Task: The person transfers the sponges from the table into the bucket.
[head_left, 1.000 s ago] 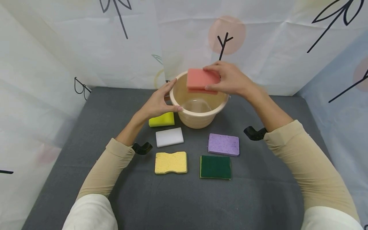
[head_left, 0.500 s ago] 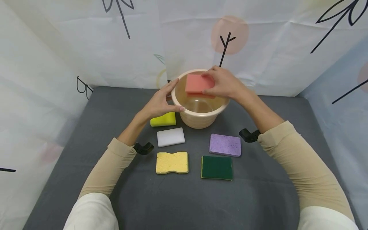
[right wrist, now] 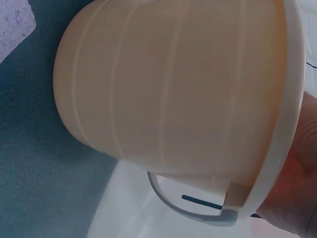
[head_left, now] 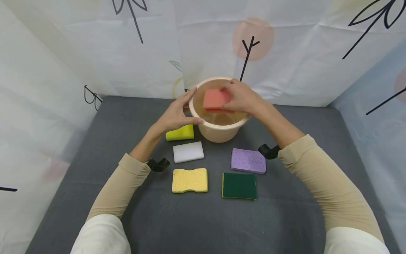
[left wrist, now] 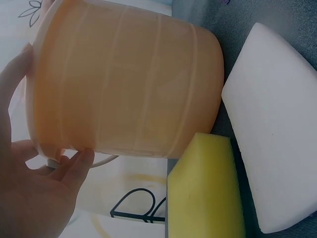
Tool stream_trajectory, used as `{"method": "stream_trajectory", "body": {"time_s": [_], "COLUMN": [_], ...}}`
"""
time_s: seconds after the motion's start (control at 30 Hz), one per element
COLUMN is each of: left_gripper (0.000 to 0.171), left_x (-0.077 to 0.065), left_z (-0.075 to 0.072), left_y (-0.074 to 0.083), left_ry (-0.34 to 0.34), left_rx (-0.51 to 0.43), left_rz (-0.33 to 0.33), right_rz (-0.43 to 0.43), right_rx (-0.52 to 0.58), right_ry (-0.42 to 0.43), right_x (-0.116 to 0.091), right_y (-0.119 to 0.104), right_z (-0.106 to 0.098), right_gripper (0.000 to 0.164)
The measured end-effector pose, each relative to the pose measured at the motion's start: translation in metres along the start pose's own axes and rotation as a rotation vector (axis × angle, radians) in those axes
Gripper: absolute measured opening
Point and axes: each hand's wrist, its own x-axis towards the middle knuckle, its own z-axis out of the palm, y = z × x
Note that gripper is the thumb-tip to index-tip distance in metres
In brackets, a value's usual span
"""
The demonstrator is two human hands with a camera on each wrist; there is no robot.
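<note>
A cream plastic bucket (head_left: 219, 132) stands at the far middle of the dark table. My left hand (head_left: 177, 112) grips its left rim, thumb along the front edge; in the left wrist view its fingers curl under the rim by the handle's end. Between thumb and fingers my right hand (head_left: 243, 98) pinches a thick pink sponge (head_left: 213, 99) by its right side, inside the bucket's mouth and below the far rim. In the right wrist view the bucket wall (right wrist: 168, 89) hides the sponge and most of that hand, and a thin grey handle (right wrist: 173, 210) hangs at the rim.
Nearer on the table (head_left: 203, 225) lie a white sponge (head_left: 188, 152), a notched yellow sponge (head_left: 190, 180), a purple sponge (head_left: 248, 160) and a dark green scouring sponge (head_left: 239, 185). A bright yellow sponge (head_left: 180, 133) sits beside the bucket's left side. Patterned white cloth (head_left: 127, 60) hangs behind.
My right hand has lowered the pink sponge into the bucket, moving slightly left and down. My left hand keeps its grip on the rim, and the other sponges stay put.
</note>
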Motion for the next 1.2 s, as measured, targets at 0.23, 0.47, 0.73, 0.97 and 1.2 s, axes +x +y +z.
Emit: {"method": "stream_trajectory", "body": {"time_s": [0.23, 0.47, 0.73, 0.97, 1.2], "left_gripper": [0.1, 0.1, 0.1, 0.094, 0.092], "left_x": [0.0, -0.001, 0.0, 0.002, 0.011], "left_z": [0.0, 0.0, 0.0, 0.002, 0.004], "left_y": [0.0, -0.001, 0.0, -0.013, -0.04], "left_ry": [-0.002, 0.003, 0.012, 0.029, 0.057], "left_rx": [-0.009, -0.003, 0.014, 0.011, -0.003], "left_rz": [0.0, 0.002, -0.005, -0.006, -0.012], "right_rz": [0.02, 0.006, 0.006, -0.037, -0.129], "right_rx": [0.025, 0.001, 0.007, 0.022, 0.269], "right_ry": [-0.019, -0.023, -0.033, -0.003, 0.079], "right_x": [0.002, 0.002, 0.0, -0.008, -0.021], "right_y": [-0.004, -0.005, -0.004, -0.003, 0.006], "right_z": [0.005, 0.008, 0.005, -0.001, -0.005], "right_gripper": [0.061, 0.063, 0.066, 0.063, 0.054]}}
